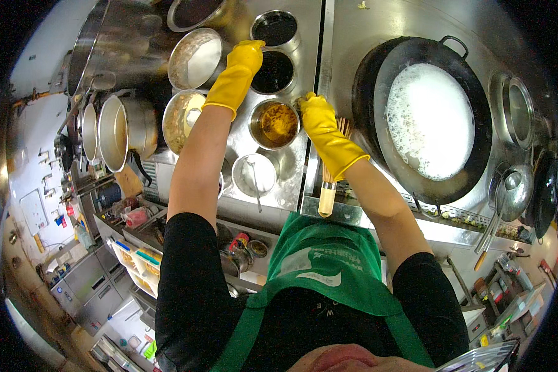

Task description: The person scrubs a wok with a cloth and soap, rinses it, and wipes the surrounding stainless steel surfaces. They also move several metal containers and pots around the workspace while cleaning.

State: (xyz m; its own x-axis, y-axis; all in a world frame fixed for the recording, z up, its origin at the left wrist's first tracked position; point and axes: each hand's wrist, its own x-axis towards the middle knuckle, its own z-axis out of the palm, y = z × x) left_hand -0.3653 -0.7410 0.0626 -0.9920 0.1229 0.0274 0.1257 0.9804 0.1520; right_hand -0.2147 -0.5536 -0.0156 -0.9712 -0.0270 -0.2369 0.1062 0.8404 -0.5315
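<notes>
My left hand, in a yellow rubber glove, is closed at the rims of two steel pots of dark liquid, the farther one and the nearer one; whether it grips a rim is unclear. My right hand, gloved alike, has curled fingers near the rim of a steel pot of yellow-brown liquid; something small and dark shows at its fingertips. A bamboo wok brush lies partly under my right forearm. Nearer me stands a bowl of white contents with a spoon.
A large wok of foamy white liquid sits on the range at right. Ladles and a strainer lie beyond it. Steel bowls and large pots stand at left. Below the counter are shelves with jars.
</notes>
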